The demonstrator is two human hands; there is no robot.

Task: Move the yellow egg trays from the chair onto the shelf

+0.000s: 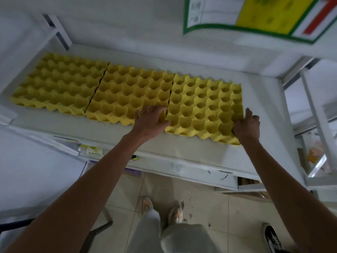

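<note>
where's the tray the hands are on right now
In the head view, that tray lies on the white shelf, rightmost of three, edge to edge with the middle tray, between the left hand and right hand.

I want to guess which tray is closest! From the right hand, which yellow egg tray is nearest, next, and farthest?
1. Right tray: the right hand touches its right near corner.
2. Middle tray: next along the shelf, under the left hand.
3. Left tray: far left end.

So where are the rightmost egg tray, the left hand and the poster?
rightmost egg tray (202, 108): head view, middle cups.
left hand (150, 121): head view, back of hand.
poster (273, 13): head view, yellow panel.
</note>
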